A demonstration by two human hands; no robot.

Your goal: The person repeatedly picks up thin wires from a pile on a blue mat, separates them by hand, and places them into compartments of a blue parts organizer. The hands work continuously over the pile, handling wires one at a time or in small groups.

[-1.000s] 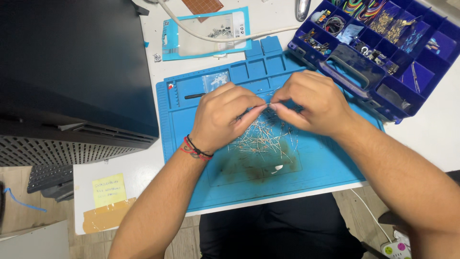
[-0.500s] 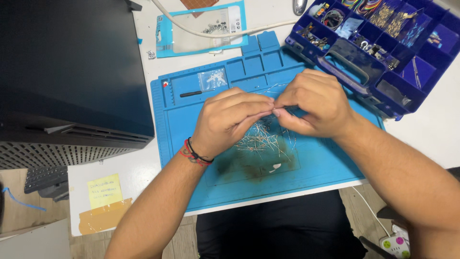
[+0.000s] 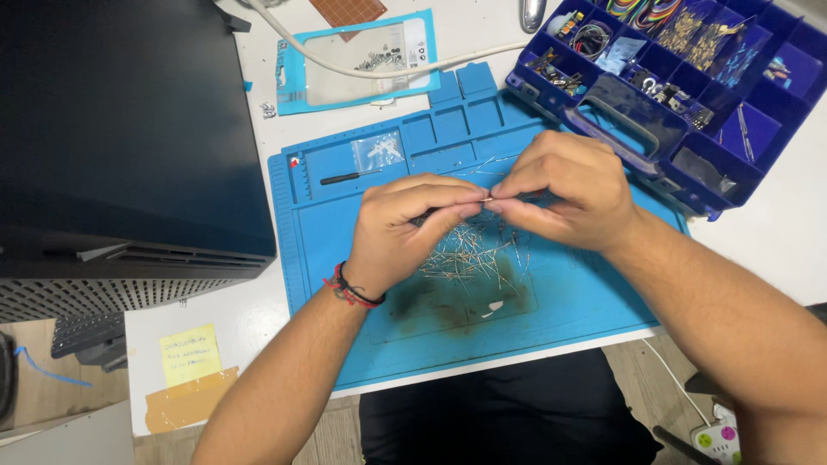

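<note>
1. Nearest you, your left forearm comes up from the bottom edge, with a red and black band (image 3: pixel 349 288) at the wrist; your right forearm comes in from the lower right.
2. The blue mat (image 3: pixel 345 344) lies on the white table (image 3: pixel 775 232), with a dark stain near its middle.
3. A pile of thin wire pins (image 3: pixel 474 254) lies on the mat, just under both hands.
4. Your left hand (image 3: pixel 405 228) and right hand (image 3: pixel 564 189) meet above the pile. The fingers of each are pinched together on one small pin (image 3: pixel 488 200), held between the two hands just above the mat.
5. Beyond the hands, a black tool (image 3: pixel 345 178) and a small clear bag (image 3: pixel 379 151) rest in the mat's upper trays.
6. Left of the mat stands a big black box (image 3: pixel 121 129).
7. Farther off, the open blue parts case (image 3: pixel 689 69) sits at upper right, and a cable (image 3: pixel 388 69) crosses a blue-edged packet (image 3: pixel 362 60).
</note>
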